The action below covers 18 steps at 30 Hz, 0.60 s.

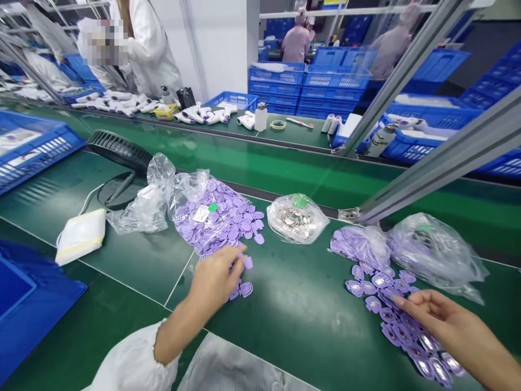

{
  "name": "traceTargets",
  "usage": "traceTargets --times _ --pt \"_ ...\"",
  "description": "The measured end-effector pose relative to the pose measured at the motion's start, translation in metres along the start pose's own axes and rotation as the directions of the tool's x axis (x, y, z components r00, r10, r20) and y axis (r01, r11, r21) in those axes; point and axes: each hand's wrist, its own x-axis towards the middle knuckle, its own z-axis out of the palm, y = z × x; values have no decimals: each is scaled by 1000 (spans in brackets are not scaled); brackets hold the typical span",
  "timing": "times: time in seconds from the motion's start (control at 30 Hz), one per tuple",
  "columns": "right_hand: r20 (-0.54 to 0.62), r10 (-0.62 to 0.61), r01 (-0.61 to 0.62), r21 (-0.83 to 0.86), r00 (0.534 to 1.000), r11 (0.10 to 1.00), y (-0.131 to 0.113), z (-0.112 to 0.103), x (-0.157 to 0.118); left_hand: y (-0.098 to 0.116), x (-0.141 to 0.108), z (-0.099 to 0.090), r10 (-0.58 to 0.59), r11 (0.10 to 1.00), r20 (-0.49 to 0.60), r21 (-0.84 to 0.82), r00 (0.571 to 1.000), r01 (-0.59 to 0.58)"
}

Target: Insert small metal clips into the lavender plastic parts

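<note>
My left hand (215, 277) rests on the green bench at the lower edge of a spill of flat lilac plastic pieces (228, 228), which pour from an open clear bag with a green sticker. Its curled fingers hide whatever is under them, and loose pieces (246, 289) lie just beyond the hand. My right hand (442, 320) lies with fingers apart, over a spread of lilac pieces with shiny metal centres (401, 331). Behind that spread sit a clear bag of lilac pieces (358, 246) and another clear bag (435, 255).
A small clear bag of metal parts (297, 219) sits between my hands. To the left are a white mask (80, 236), a clear bag (140, 203) and a black fan (120, 152). Blue crates (30, 149) (32, 293) stand around; aluminium frame rails cross the right. Co-workers (148, 49) sort white parts beyond.
</note>
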Motion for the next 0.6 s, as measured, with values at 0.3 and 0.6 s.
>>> traceTargets --times 0.3,0.6 --pt "71 -443 448 -192 894 873 -150 96 47 -16 56 -5 -48 930 17 366 999 39" --pt "163 -516 540 -323 841 777 -189 150 83 -31 57 -14 -103 990 -35 91 994 105"
